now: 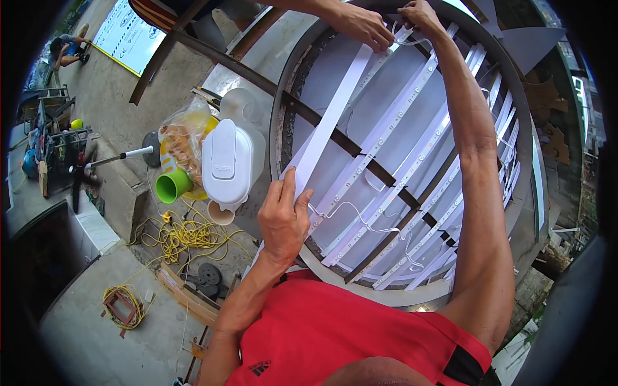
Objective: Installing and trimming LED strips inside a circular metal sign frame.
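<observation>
My left hand [283,219] is closed around the lower end of a long flat white strip [338,106], which slants across the left side of a large round sign frame [518,83]. At the frame's far edge my right hand [421,18] has its fingers pinched at a looped white wire [407,40]. Beside it, a co-worker's hand [364,27] is at the strip's upper end. Rows of LED strips [386,132] run over dark crossbars inside the frame, and a loose white wire [351,206] trails over them.
Left of the frame stand a white-lidded pitcher [225,164], a green cup [172,186] and a plastic bag [183,138]. Tangled yellow cord [183,238] lies on the concrete. A dark metal bar [225,61] reaches toward the frame. Another person [66,50] crouches by a printed panel [132,38].
</observation>
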`<state>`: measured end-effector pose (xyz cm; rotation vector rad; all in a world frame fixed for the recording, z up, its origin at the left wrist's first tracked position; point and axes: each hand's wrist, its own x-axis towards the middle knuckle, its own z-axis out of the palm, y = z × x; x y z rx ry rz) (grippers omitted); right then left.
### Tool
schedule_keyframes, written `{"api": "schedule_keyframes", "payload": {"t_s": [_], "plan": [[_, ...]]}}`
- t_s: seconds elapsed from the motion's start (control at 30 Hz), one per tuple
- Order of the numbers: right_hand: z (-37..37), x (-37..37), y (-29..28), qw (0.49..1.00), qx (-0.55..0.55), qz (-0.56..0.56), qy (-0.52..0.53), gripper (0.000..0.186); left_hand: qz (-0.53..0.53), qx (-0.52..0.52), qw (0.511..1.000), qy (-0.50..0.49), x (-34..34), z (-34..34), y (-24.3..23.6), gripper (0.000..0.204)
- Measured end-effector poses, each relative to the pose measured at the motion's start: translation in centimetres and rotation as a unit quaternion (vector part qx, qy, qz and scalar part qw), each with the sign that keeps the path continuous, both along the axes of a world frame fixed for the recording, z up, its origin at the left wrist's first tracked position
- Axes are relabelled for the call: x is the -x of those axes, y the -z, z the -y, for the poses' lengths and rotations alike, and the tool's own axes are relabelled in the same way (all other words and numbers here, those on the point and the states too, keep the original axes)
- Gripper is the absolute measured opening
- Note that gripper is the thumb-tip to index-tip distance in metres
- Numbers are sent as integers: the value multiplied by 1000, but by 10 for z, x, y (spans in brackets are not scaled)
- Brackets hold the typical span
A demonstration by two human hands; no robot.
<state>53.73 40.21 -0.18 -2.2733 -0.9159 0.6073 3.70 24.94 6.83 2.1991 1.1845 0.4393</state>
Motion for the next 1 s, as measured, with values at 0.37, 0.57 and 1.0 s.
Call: {"api": "schedule_keyframes", "payload": {"t_s": [0.37, 0.57, 1.0], "plan": [[2, 17, 6, 977, -55, -204, 18, 31, 53, -16, 998, -9, -48, -30, 22, 39], [-15, 1, 22, 942, -119, -268, 163, 15, 39, -14, 999, 0, -69, -42, 29, 40], [-46, -37, 66, 973, 32, -172, 149, 20, -74, -162, 984, -19, -69, -51, 45, 42]]}}
